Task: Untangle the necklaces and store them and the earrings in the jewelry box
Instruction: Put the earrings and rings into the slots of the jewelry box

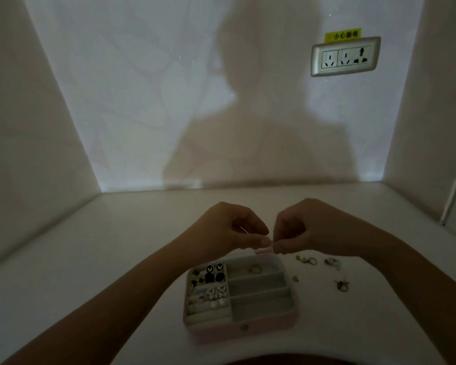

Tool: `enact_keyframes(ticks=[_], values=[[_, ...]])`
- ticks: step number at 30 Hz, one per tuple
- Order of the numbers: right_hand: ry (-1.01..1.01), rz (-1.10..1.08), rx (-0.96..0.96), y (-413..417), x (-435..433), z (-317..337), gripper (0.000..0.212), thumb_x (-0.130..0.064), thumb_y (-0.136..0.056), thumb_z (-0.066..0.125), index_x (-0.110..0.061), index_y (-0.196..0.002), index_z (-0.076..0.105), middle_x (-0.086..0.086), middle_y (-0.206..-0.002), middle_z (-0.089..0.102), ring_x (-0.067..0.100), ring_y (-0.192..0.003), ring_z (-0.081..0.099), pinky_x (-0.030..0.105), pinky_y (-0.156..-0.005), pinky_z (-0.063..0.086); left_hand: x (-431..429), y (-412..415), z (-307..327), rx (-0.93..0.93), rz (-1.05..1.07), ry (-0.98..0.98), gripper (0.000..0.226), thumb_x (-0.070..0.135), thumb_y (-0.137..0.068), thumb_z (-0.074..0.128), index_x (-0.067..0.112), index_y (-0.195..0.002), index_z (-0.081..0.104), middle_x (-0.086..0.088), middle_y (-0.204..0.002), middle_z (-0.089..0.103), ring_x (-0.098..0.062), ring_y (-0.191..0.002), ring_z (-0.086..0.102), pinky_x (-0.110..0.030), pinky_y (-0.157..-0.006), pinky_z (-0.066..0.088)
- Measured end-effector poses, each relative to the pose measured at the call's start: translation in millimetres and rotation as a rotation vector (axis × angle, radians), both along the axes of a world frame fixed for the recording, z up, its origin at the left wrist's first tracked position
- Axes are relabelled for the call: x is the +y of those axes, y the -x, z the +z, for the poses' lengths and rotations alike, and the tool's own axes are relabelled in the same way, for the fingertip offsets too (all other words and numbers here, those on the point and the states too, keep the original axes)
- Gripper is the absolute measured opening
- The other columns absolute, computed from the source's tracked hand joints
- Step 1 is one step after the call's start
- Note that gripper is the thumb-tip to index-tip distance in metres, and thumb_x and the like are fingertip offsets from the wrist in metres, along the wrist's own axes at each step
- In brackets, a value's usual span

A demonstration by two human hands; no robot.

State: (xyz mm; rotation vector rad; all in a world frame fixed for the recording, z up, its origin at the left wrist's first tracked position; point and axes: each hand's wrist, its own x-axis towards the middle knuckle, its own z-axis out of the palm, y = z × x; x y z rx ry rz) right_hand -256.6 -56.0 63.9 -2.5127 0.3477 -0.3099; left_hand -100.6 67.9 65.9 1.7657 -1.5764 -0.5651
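Necklace (242, 230), a thin chain, hangs pinched between fingertips of my left hand (229, 227) and right hand (311, 227) above the open jewelry box (216, 331), already part-filled, so I judge untangling unfinished and the loose earrings (307, 260) beside it unstored.

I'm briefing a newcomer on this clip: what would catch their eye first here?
The left hand and right hand meet mid-frame, pinching a thin strand above the open pink jewelry box. Loose earrings lie on the table right of the box, and a large shadow fills the back wall beside a wall socket.
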Motion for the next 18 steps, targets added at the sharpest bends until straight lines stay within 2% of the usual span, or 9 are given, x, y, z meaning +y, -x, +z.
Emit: enact_keyframes(ticks=[3, 5, 9, 13, 18], values=[[0.012, 0.014, -0.042, -14.4, 12.4, 6.5, 0.015, -0.023, -0.077, 0.076, -0.027, -0.068, 0.064, -0.018, -0.057, 0.062, -0.003, -0.051, 0.056, 0.008, -0.052, 0.041, 9.9, -3.2, 3.5, 0.007, 0.045, 0.032, 0.008, 0.017, -0.077, 0.074, 0.015, -0.084, 0.070, 0.000, -0.074, 0.073, -0.007, -0.067, 0.068, -0.018, -0.068, 0.054], [-0.025, 0.013, -0.079, -22.9, 17.7, 8.0, 0.013, -0.020, -0.077, 0.076, -0.023, -0.070, 0.066, -0.013, -0.060, 0.065, -0.002, -0.054, 0.060, 0.008, -0.054, 0.043, 16.9, -7.8, 4.8, 0.004, 0.103, 0.060, 0.005, 0.017, -0.077, 0.074, 0.017, -0.081, 0.070, 0.000, -0.071, 0.073, -0.006, -0.065, 0.067, -0.015, -0.063, 0.052], [-0.191, -0.010, -0.227, -40.6, 30.2, 0.8, 0.007, -0.018, -0.079, 0.074, -0.014, -0.081, 0.068, 0.001, -0.072, 0.072, 0.010, -0.066, 0.068, 0.019, -0.064, 0.056, 31.8, -21.0, 4.4, 0.032, 0.225, 0.140, 0.002, 0.018, -0.079, 0.072, 0.016, -0.079, 0.071, 0.001, -0.069, 0.073, -0.007, -0.064, 0.068, -0.013, -0.059, 0.051], [-0.340, 0.002, -0.414, -54.5, 45.0, -10.2, 0.013, -0.011, -0.077, 0.075, -0.010, -0.088, 0.069, 0.004, -0.076, 0.072, 0.013, -0.068, 0.069, 0.023, -0.064, 0.056, 47.9, -30.2, -0.2, 0.281, 0.294, 0.170, 0.007, 0.012, -0.081, 0.068, 0.007, -0.083, 0.071, -0.007, -0.072, 0.073, -0.013, -0.063, 0.069, -0.018, -0.058, 0.053], [-0.293, 0.063, -0.521, -61.7, 58.4, -20.6, 0.014, -0.014, -0.074, 0.077, -0.014, -0.087, 0.073, -0.003, -0.077, 0.073, 0.007, -0.071, 0.069, 0.019, -0.068, 0.055, 62.7, -32.7, -11.5, 0.522, 0.340, 0.156, 0.011, 0.015, -0.083, 0.063, 0.006, -0.082, 0.070, -0.004, -0.068, 0.071, -0.009, -0.060, 0.065, -0.015, -0.055, 0.050]])
